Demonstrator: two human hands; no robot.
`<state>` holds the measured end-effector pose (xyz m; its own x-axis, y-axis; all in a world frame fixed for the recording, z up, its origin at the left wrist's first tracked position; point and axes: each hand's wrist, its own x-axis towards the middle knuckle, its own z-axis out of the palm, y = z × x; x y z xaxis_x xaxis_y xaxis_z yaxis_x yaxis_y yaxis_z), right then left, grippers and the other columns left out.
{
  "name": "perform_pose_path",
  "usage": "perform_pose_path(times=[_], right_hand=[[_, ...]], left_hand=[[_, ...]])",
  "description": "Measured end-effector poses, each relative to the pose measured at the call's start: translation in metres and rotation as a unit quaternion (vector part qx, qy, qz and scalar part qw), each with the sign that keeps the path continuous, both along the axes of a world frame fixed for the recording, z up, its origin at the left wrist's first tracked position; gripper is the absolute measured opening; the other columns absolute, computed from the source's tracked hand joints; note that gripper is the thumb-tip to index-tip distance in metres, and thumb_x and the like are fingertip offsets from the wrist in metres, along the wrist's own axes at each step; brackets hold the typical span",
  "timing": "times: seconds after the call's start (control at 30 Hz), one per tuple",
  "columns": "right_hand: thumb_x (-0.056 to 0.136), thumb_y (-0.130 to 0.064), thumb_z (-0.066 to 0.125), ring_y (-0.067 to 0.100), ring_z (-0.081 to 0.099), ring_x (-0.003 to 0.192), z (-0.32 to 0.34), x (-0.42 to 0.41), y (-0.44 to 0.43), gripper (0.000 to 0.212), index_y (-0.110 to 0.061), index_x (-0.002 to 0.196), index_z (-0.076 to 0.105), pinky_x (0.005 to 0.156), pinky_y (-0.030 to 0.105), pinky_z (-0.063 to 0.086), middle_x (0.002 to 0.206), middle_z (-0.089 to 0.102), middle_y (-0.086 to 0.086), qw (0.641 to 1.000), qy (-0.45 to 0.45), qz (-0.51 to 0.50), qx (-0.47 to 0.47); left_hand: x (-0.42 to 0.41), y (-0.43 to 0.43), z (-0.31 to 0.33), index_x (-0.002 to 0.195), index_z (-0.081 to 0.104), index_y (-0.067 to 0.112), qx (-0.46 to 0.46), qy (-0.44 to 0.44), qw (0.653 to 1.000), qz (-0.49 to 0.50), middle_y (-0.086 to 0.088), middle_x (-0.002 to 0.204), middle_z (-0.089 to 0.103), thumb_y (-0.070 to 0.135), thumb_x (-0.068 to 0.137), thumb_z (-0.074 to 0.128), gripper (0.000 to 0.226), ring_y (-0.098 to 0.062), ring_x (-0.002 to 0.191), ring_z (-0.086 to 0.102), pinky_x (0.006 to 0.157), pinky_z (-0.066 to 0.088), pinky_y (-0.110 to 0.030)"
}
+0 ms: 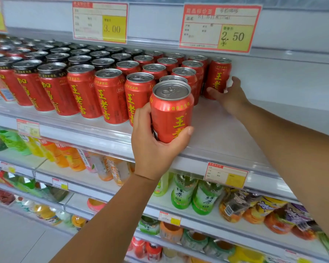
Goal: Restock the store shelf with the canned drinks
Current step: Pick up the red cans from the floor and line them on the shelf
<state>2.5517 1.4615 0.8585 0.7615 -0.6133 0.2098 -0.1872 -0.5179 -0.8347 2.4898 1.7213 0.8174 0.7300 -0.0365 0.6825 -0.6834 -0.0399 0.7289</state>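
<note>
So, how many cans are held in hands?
2: the near can in the left hand, at the shelf edge; the far can in the right hand, beside the rows.

cans [110, 92] on shelf [226, 133], bottles [182, 194] below

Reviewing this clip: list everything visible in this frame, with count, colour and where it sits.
Red aluminium drink cans with yellow lettering: many, rows on the white shelf, middle to right.
Red cans with black top bands: many, rows at the left of the same shelf.
Held red can: one, at the shelf's front edge, before the front row.
End red can: one, rear right end of the rows.
Large price tags: at least two, red-bordered white with yellow panels, on the rail above.
Green-labelled bottles: several, next shelf down.
Orange drink bottles: several, next shelf down, left.
Left hand: grips the held can.
Right hand: grips the end can.
</note>
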Motion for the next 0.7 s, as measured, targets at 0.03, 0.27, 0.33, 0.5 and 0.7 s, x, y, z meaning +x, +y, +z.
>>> perform_pose_path(times=[0.03, 0.27, 0.33, 0.5, 0.7], right_hand=[[0.083, -0.047, 0.070, 0.028, 0.043, 0.133, 0.005, -0.008, 0.005, 0.098, -0.018, 0.153, 0.008, 0.104, 0.035, 0.038, 0.151, 0.035, 0.014, 1.000, 0.010, -0.012, 0.004], [0.087, -0.035, 0.065, 0.007, 0.059, 0.102, 0.032, -0.127, 0.074, 0.039, -0.029, 0.125, 0.056, 0.075, 0.019, 0.050, 0.117, 0.064, -0.011, 0.986, -0.060, 0.153, 0.013], [0.077, -0.037, 0.069, 0.005, 0.060, 0.111, 0.039, -0.158, 0.090, 0.041, -0.036, 0.117, 0.061, 0.093, 0.025, 0.049, 0.116, 0.067, -0.014, 0.959, -0.054, 0.259, 0.097], [0.064, -0.030, 0.084, 0.006, 0.067, 0.101, 0.046, -0.178, 0.095, 0.053, -0.033, 0.110, 0.060, 0.088, 0.027, 0.053, 0.106, 0.072, -0.012, 0.950, -0.043, 0.292, 0.105], [0.053, -0.049, 0.084, 0.011, 0.067, 0.103, 0.040, -0.156, 0.065, 0.064, -0.037, 0.112, 0.062, 0.095, 0.044, 0.052, 0.109, 0.071, -0.009, 0.983, -0.063, 0.162, 0.068]], left_hand=[[-0.002, 0.001, 0.002, 0.115, 0.057, 0.002, 0.000, 0.006, 1.000, -0.005, -0.007, 0.103, 0.053, 0.052, 0.070, 0.072, 0.070, -0.021, 0.097, 0.056, 0.080, 0.046, -0.026], [-0.030, 0.004, 0.019, 0.114, 0.064, 0.016, 0.010, 0.041, 0.998, -0.039, 0.000, 0.098, 0.052, 0.048, 0.068, 0.078, 0.057, -0.013, 0.093, 0.058, 0.078, 0.051, -0.026], [-0.042, -0.002, 0.023, 0.118, 0.064, 0.019, 0.022, 0.036, 0.998, -0.056, 0.002, 0.102, 0.056, 0.047, 0.067, 0.078, 0.060, -0.008, 0.096, 0.059, 0.080, 0.051, -0.023], [-0.060, -0.034, 0.037, 0.129, 0.060, 0.023, 0.084, 0.008, 0.994, -0.071, 0.008, 0.108, 0.064, 0.046, 0.068, 0.075, 0.068, -0.007, 0.101, 0.059, 0.085, 0.050, -0.028], [-0.044, -0.029, 0.020, 0.126, 0.063, 0.016, 0.161, -0.051, 0.985, -0.040, 0.011, 0.125, 0.059, 0.056, 0.078, 0.068, 0.063, -0.007, 0.115, 0.055, 0.098, 0.044, -0.021]])
